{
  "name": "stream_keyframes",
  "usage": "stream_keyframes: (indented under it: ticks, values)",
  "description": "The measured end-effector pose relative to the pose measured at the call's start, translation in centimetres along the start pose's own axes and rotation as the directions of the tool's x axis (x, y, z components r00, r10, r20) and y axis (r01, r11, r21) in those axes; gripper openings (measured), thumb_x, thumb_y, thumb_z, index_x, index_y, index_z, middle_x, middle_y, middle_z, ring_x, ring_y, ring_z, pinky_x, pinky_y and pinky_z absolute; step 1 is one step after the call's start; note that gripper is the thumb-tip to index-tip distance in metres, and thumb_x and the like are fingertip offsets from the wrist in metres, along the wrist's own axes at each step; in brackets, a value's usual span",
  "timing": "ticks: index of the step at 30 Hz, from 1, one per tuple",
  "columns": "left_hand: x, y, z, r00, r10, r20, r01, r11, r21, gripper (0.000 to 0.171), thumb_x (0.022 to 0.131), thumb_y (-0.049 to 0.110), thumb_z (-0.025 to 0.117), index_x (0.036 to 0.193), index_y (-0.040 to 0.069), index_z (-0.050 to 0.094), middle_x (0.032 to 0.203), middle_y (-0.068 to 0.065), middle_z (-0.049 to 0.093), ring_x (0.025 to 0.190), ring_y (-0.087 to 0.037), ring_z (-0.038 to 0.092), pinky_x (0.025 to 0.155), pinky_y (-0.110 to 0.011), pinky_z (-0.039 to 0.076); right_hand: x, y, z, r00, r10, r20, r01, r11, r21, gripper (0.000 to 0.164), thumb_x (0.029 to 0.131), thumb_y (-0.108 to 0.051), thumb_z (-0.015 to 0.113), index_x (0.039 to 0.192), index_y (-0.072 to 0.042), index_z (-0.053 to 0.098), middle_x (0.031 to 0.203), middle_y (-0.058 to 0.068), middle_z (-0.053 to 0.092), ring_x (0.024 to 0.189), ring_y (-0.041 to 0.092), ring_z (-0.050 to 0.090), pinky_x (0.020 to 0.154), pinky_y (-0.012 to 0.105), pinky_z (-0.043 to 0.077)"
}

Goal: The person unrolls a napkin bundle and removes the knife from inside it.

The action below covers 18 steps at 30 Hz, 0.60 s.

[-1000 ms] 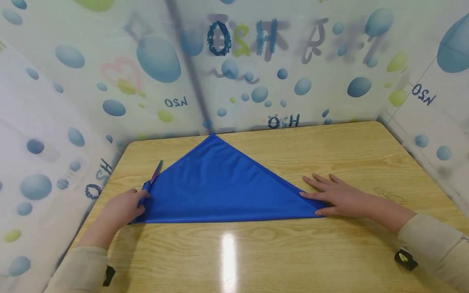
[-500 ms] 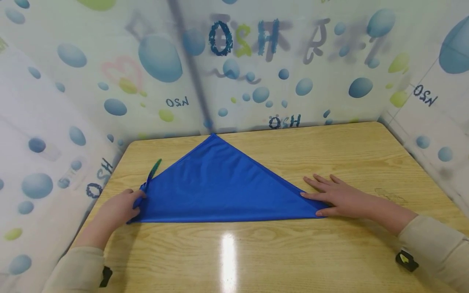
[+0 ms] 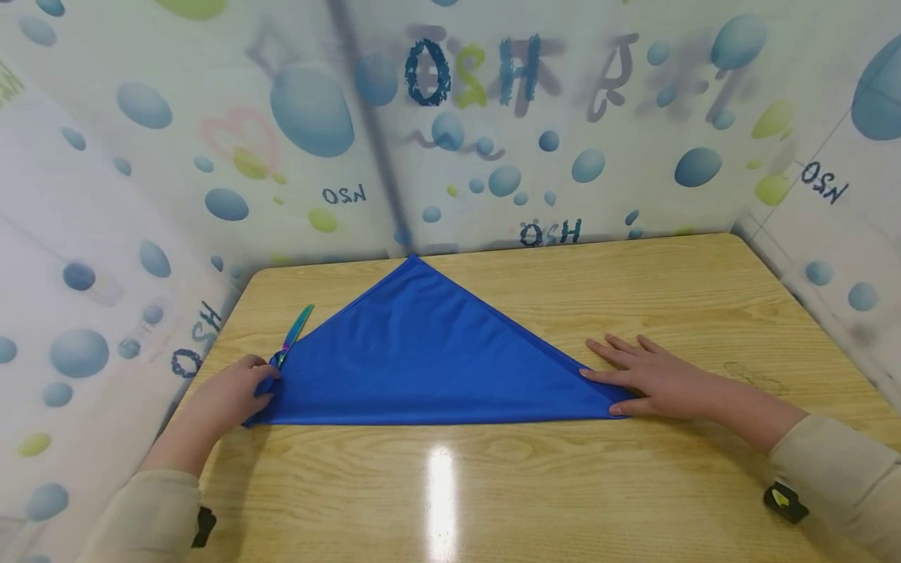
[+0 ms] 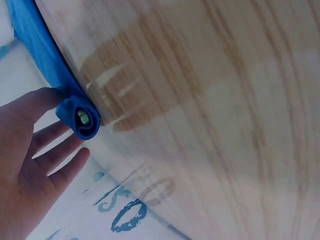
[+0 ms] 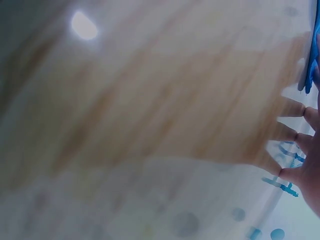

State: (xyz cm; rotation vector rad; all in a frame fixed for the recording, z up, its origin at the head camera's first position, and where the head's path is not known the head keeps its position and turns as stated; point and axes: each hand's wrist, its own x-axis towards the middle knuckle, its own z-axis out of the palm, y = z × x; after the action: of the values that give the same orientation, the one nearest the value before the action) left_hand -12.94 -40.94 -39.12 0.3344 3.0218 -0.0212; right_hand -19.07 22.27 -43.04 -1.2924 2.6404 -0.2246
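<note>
A blue cloth (image 3: 422, 352), folded into a triangle, lies on the table with its point toward the back wall. My left hand (image 3: 238, 391) grips its rolled left corner. In the left wrist view the thumb of the left hand (image 4: 30, 145) is on one side of the roll (image 4: 80, 117) and the fingers are on the other; something pale green shows inside the coil. An iridescent knife-like blade (image 3: 298, 327) sticks out of the roll's far end, its remainder hidden in cloth. My right hand (image 3: 655, 381) rests with spread, straight fingers on the right corner; the right wrist view shows that hand (image 5: 310, 160) partly.
The light wood-grain table (image 3: 549, 485) meets a wall covering (image 3: 493, 141) printed with blue and green drops at the back. Similar coverings stand at both sides. The left hand is near the table's left edge. A bright reflection lies on the front of the tabletop.
My left hand has shifted slightly left with the rolled corner, and the blade has turned to show a broader teal side. My right hand stays in place on the cloth.
</note>
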Motion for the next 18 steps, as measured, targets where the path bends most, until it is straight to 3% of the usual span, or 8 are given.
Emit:
stream_keyframes:
  ticks: [4, 10, 18]
  values:
    - [0.37, 0.09, 0.13, 1.000, -0.003, -0.017, 0.003, 1.000, -0.020, 0.024, 0.079, 0.003, 0.077, 0.101, -0.001, 0.070, 0.104, -0.025, 0.057, 0.092, -0.043, 0.060, 0.077, -0.055, 0.050, 0.02, 0.03, 0.04, 1.000, 0.002, 0.004, -0.002, 1.000, -0.003, 0.066, 0.093, -0.060, 0.050, 0.148, -0.024, 0.044, 0.159, 0.013, 0.020, 0.144, 0.043, 0.015, 0.106, 0.070, 0.014]
    - [0.68, 0.51, 0.07, 0.998, -0.061, -0.005, 0.060, 0.997, -0.051, 0.026, 0.077, -0.003, 0.074, 0.103, -0.003, 0.068, 0.105, -0.027, 0.057, 0.092, -0.045, 0.060, 0.077, -0.056, 0.050, -0.02, 0.05, 0.11, 1.000, 0.004, 0.002, -0.004, 1.000, -0.002, 0.066, 0.093, -0.061, 0.049, 0.148, -0.024, 0.044, 0.160, 0.013, 0.020, 0.144, 0.043, 0.015, 0.106, 0.070, 0.013]
    - [0.63, 0.24, 0.01, 0.996, -0.086, 0.015, 0.087, 0.994, -0.065, 0.031, 0.075, -0.003, 0.072, 0.106, -0.003, 0.066, 0.104, -0.028, 0.057, 0.092, -0.047, 0.059, 0.077, -0.058, 0.048, 0.01, 0.01, -0.01, 1.000, 0.006, 0.004, -0.006, 1.000, 0.006, 0.066, 0.094, -0.061, 0.048, 0.148, -0.025, 0.043, 0.160, 0.013, 0.019, 0.144, 0.042, 0.014, 0.106, 0.070, 0.013]
